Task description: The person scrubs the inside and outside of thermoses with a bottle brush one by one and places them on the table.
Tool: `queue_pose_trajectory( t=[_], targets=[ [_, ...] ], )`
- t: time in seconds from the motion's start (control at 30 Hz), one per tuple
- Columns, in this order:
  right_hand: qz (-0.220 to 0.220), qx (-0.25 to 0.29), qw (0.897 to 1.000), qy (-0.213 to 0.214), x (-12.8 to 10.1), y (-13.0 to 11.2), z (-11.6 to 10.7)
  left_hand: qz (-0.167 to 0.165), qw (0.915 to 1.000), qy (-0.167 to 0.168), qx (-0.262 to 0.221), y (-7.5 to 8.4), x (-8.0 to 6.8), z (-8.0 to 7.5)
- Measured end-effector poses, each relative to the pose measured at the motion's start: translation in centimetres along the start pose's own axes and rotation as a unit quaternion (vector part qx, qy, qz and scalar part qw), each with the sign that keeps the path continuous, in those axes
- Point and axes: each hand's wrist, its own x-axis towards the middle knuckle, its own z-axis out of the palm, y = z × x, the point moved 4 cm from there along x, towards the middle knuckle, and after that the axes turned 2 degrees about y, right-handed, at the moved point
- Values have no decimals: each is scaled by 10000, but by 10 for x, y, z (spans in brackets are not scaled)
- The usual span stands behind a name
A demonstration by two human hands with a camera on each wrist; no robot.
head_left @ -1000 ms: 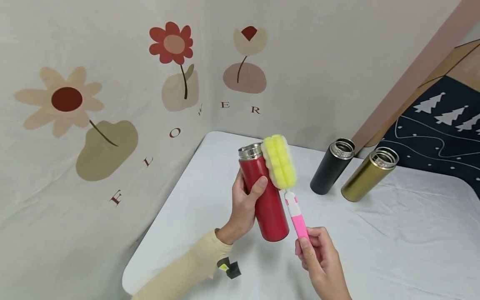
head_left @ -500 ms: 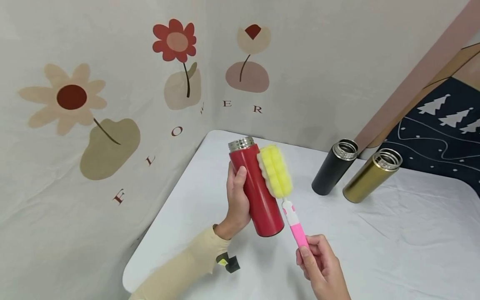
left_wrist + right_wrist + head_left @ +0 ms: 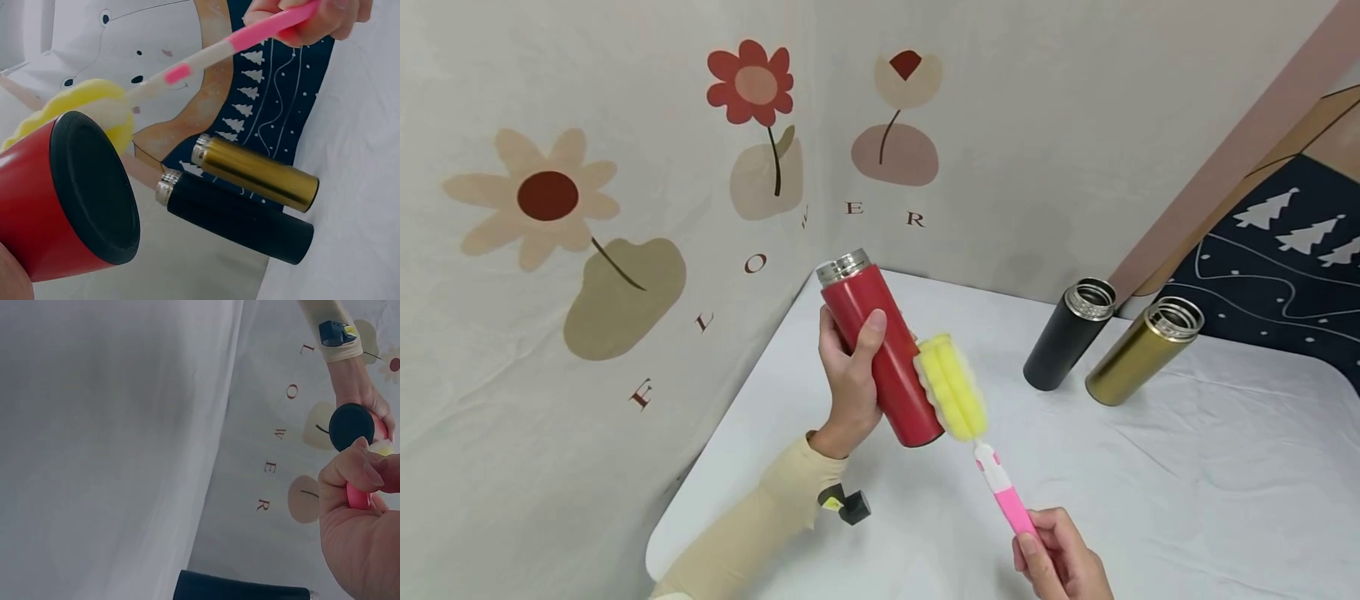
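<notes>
My left hand grips a red steel thermos bottle around its middle, thumb across the front. The bottle is lidless and tilted to the left, held above the table; its dark base faces the left wrist camera. My right hand pinches the pink handle of a bottle brush with a yellow sponge head. Beside the lower right side of the bottle, the sponge lies against or very near the wall; whether it touches is hard to tell. In the right wrist view the right hand hides most of the brush.
A black bottle and a gold bottle, both lidless, stand side by side at the back right of the white table. Fabric walls with printed flowers rise behind the table. A small black wrist camera sits at the left cuff.
The red bottle has moved left and up and tilts further. The brush has slid down along its side from near the mouth toward the base, the right hand moving down and right.
</notes>
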Motion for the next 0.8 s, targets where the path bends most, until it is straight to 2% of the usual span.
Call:
queue_pose_trajectory(
  t=[0.2, 0.37, 0.57, 0.8],
  targets=[
    [52, -125, 9999, -53, 3, 2, -3, -173, 9988, -25, -450, -4, -2, 5],
    [269, 18, 9994, -218, 11, -1, 1, -319, 9983, -158, -466, -12, -8, 13],
    [473, 187, 9982, -316, 22, -6, 6, -649, 9961, -556, -205, -25, -24, 19],
    [244, 350, 9987, -276, 39, -11, 7, -945, 9884, -1146, -325, -31, -37, 27]
  ],
)
